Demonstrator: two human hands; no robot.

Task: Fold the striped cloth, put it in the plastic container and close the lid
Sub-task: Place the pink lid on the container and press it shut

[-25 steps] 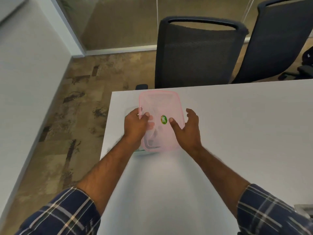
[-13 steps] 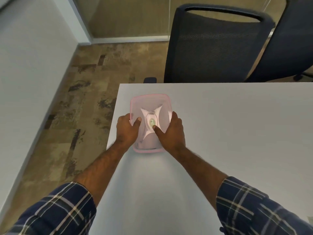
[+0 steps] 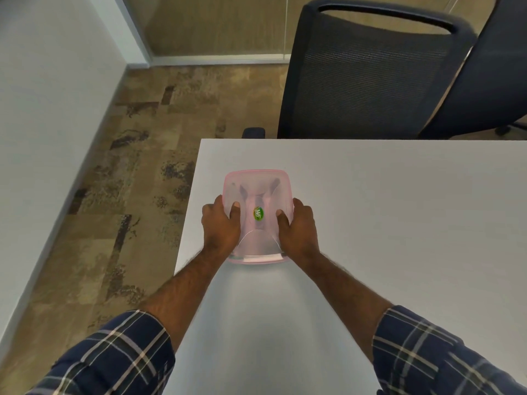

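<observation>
A clear plastic container with a translucent pink lid point(image 3: 258, 183) sits near the left edge of the white table point(image 3: 399, 212). The lid lies flat on top and carries a small green sticker point(image 3: 259, 214) at its middle. My left hand point(image 3: 221, 226) grips the container's left side with the thumb pressed on the lid. On the right side, my right hand point(image 3: 299, 228) does the same, thumb on the lid. The striped cloth is not clearly visible through the cloudy lid; only faint dark shapes show inside.
Two dark mesh office chairs point(image 3: 370, 72) stand behind the table's far edge. The table's left edge point(image 3: 188, 212) drops to a brown patterned floor point(image 3: 137, 178), and a white wall point(image 3: 42, 109) runs along the left.
The pink lid, held tilted above the container a second ago, now lies flat on it. Both hands have closed in on the container's sides and press down with the thumbs.
</observation>
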